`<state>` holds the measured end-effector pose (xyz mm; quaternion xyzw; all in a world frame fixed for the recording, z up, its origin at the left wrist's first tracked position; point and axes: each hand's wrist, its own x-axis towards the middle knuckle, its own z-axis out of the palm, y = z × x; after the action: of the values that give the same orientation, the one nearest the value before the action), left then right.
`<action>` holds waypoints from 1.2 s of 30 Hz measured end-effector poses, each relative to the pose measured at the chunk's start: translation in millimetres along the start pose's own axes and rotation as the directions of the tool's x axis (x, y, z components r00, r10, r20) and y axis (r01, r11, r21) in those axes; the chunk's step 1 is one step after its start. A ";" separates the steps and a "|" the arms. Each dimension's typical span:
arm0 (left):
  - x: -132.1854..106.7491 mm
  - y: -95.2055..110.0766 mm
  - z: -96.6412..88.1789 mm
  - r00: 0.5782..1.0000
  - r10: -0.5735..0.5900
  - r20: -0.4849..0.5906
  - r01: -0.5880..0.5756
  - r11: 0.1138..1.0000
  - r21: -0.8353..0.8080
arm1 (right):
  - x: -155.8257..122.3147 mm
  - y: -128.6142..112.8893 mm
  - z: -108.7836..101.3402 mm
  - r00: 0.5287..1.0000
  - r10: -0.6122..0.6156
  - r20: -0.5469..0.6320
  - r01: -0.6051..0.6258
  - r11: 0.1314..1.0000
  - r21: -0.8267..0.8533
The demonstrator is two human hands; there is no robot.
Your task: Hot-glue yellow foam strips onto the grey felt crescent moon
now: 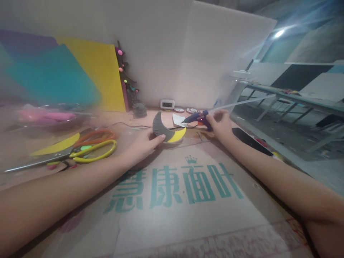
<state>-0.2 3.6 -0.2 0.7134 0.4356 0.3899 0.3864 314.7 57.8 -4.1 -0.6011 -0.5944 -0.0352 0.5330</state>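
A pinkish worktop [107, 118] bears a flat printed sheet [161, 229] with teal characters. Smooth yellow [99, 75] and teal sheets [59, 79] stand behind, at left. Long metal scissors [70, 153] have looped yellow handles. The right hand [221, 123] has its fingers wrapped around a dark-blue glue gun [197, 117], a long translucent stick behind it. Above the worktop, the left hand [146, 141] pinches a curved, pointed crescent [169, 135], mostly dark grey, one end bright yellow, near the nozzle.

Left hand [147, 140] holds grey-yellow crescent [168, 134], right hand [221, 123] glue gun [199, 117]
White clock [167, 104] stands near the tabletop's [115, 117] far edge.
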 end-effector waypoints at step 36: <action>-2.8 7.1 0.3 1.000 -0.019 0.000 0.019 0.999 0.037 | -88.4 -104.5 -12.5 0.380 -0.760 0.527 0.809 0.549 0.208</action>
<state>1.4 -1.4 5.4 0.7164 0.4494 0.3779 0.3768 217.8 -39.3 4.1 -0.2504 -0.9325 -0.1296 0.2258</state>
